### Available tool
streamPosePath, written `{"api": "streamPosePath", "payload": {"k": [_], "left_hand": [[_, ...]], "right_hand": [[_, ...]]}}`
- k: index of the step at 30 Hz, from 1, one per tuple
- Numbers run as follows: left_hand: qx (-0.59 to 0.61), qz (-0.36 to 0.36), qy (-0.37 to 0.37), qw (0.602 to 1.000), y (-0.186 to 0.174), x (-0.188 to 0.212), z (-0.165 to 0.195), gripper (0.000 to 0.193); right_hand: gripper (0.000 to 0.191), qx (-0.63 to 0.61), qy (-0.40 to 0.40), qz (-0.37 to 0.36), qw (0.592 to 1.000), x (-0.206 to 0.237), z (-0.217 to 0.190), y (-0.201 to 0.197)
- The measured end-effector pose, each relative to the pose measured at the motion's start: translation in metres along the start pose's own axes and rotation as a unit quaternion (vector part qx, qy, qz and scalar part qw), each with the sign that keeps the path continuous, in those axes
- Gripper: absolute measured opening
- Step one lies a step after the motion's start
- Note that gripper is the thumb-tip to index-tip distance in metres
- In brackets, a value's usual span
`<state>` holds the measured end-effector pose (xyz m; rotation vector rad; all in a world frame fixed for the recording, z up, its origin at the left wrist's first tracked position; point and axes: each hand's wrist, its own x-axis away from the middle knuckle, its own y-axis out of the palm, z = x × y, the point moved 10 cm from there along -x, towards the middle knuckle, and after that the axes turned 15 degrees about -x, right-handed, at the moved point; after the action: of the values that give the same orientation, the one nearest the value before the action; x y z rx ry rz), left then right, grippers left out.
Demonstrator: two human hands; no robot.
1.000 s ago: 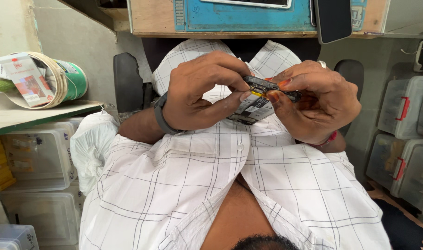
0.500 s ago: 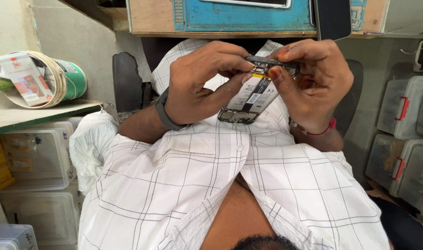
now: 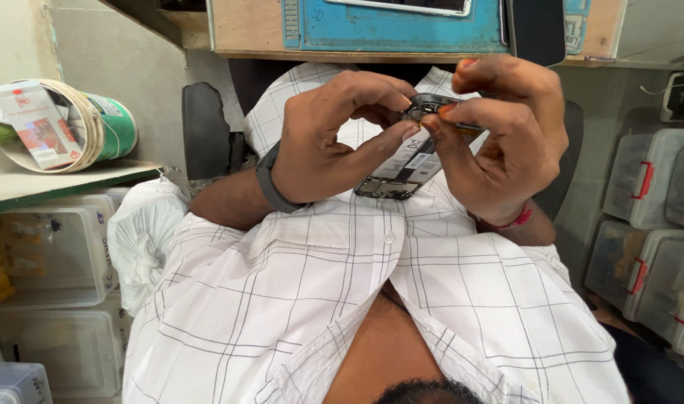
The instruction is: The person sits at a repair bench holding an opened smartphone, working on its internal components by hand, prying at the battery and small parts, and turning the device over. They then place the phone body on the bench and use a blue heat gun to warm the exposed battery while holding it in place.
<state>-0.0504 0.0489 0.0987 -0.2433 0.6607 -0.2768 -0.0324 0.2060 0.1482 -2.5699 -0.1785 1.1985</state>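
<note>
Both my hands hold an opened smartphone (image 3: 402,170) with its back cover off, dark circuit parts and a white-labelled battery showing. My left hand (image 3: 331,142), with a grey band on its wrist, grips the phone's left side, thumb and forefinger pinching at its upper end. My right hand (image 3: 499,135), with a red thread at the wrist, wraps the right side; its thumb and forefinger meet the left fingertips at the phone's top edge (image 3: 430,108). The phone is tilted over my white checked shirt (image 3: 319,284).
A wooden desk edge with a blue mat (image 3: 394,26) and a dark phone (image 3: 535,30) lies just beyond the hands. A green tub with a paper packet (image 3: 72,123) stands on a shelf at left. Clear plastic boxes (image 3: 50,254) are stacked left, red-latched ones (image 3: 649,187) right.
Both hands have lifted the phone farther from my chest toward the desk edge. The fingertips have closed in on the phone's top edge.
</note>
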Motion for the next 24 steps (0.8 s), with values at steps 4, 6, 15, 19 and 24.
{"api": "streamPosePath", "payload": {"k": [4,6,15,19,24], "left_hand": [[-0.015,0.007,0.006,1.0,-0.001,0.0,0.001,0.028],[-0.012,0.007,0.009,1.0,-0.001,-0.001,0.002,0.028],[-0.01,0.013,0.015,1.0,-0.001,-0.002,0.007,0.024],[-0.014,0.003,0.024,1.0,0.0,-0.003,0.009,0.023],[-0.018,-0.005,0.035,0.999,0.001,-0.005,0.01,0.021]], "right_hand": [[0.031,0.088,-0.065,0.016,0.994,0.001,-0.017,-0.004],[0.028,0.073,-0.041,-0.008,0.996,-0.001,-0.015,-0.003],[0.031,0.073,-0.047,-0.044,0.995,-0.01,-0.022,-0.002],[0.031,0.07,-0.024,-0.056,0.996,-0.009,-0.021,0.0],[0.028,0.066,0.024,-0.063,0.996,-0.007,-0.016,0.0]]}}
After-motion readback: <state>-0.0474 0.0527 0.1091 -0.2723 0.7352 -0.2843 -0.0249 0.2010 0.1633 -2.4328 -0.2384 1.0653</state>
